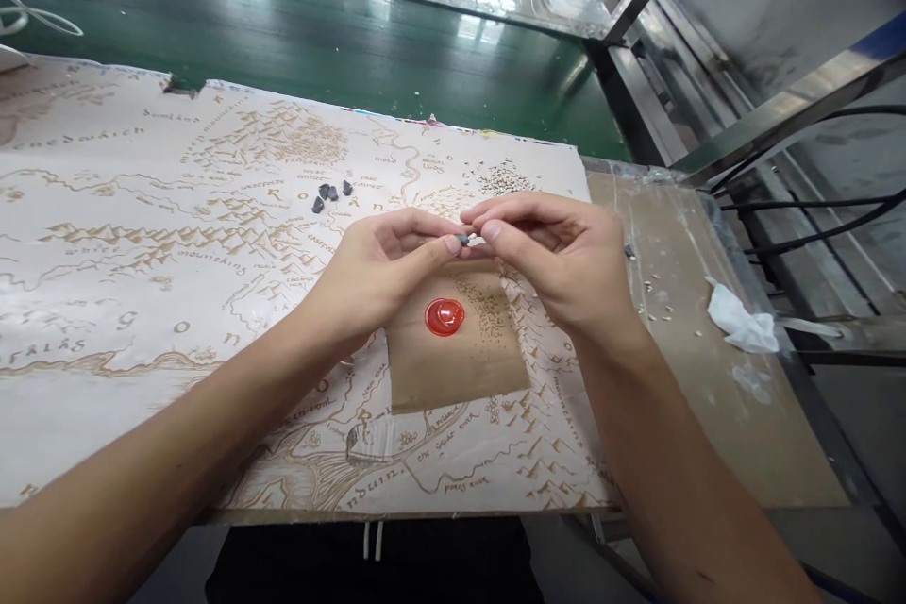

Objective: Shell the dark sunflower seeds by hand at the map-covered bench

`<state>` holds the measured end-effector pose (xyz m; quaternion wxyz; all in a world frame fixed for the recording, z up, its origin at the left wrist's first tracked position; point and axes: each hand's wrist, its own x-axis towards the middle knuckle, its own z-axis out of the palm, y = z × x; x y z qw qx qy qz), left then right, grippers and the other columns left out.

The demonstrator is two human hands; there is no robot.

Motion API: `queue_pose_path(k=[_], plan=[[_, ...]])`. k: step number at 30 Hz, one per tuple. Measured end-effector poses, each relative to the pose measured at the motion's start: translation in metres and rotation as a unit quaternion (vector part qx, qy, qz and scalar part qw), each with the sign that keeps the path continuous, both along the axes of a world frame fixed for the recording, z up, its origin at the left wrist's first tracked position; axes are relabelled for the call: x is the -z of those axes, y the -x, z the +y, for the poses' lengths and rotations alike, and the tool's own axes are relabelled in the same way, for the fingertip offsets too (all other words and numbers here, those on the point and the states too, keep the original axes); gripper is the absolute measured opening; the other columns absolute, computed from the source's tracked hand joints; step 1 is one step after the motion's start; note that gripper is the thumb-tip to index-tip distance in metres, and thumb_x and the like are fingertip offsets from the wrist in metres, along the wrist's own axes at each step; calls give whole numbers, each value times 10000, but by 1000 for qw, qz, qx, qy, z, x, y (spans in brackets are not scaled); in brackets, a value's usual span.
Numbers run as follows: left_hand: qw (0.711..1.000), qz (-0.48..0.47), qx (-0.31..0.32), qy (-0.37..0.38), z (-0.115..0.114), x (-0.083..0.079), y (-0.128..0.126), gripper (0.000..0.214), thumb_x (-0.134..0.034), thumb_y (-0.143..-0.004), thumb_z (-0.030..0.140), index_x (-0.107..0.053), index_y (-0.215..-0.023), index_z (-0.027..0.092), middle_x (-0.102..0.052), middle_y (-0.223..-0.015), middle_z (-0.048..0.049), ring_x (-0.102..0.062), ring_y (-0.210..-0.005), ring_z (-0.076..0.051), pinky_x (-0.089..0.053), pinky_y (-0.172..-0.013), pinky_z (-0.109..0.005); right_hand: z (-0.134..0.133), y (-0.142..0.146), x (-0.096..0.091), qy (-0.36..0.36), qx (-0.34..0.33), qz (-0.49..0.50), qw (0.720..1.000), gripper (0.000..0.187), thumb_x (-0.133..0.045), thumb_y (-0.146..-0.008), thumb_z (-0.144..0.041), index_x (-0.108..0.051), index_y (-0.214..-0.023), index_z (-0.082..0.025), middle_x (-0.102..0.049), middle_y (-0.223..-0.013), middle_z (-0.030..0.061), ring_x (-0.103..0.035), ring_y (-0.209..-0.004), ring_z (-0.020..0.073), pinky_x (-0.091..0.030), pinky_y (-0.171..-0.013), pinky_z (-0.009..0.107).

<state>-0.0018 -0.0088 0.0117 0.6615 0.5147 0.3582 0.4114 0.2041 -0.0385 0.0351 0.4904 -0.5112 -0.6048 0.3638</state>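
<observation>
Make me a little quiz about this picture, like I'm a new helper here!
1. What colour is the shiny round cap on the brown paper patch?
2. True or false: the crumpled white tissue lies to the right of the right hand.
3. What is between the left hand and the right hand, at the fingertips?
A. A small dark piece
B. A pencil
C. A spoon

Key: 1. Red. 2. True. 3. A.

Glossy red plastic dome [444,317]
</observation>
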Motion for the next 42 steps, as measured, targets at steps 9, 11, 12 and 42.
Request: queue_pose_path(k=[9, 11, 12, 42], plan=[[927, 313, -57, -198, 29, -27, 40, 125, -891, -872, 393, -884, -878, 269, -820, -849, -54, -686, -769, -234, -525, -714, -379, 24, -43, 21, -21, 161, -229, 960, 177, -742, -932, -161, -878, -1036, -209, -843, -1035, 85, -756, -898, 241, -629, -909, 450], [884, 421, -43, -200, 34, -32, 50, 131, -862, -845, 421, -877, -831, 292, -752, -727, -39, -622, -665, -226, -477, -652, -385, 24, -44, 23, -6, 156, -266, 951, 186, -736, -919, -146, -892, -1001, -206, -836, -1013, 83, -749, -888, 239, -610, -914, 445], [863, 466, -35, -193, 35, -34, 56, 140, -845, -836, 438, -876, -828, 301, -745, -721, -37, -609, -649, -229, -463, -640, -391, 24, -43, 24, -5, 152, -277, 949, 186, -737, -919, -144, -898, -988, -206, -835, -1009, 83, -749, -890, 240, -603, -908, 440], [993, 80, 45, -74, 2, -36, -17, 181, -840, -1001, 398, -868, -1013, 219, -755, -913, -31, -622, -833, -170, -497, -802, -313, 19, -9, 9, 41, -4, 226, 973, 250, -969, -767, -384, -767, -806, -241, -609, -641, -66, -453, -551, 98, -339, -516, 277]])
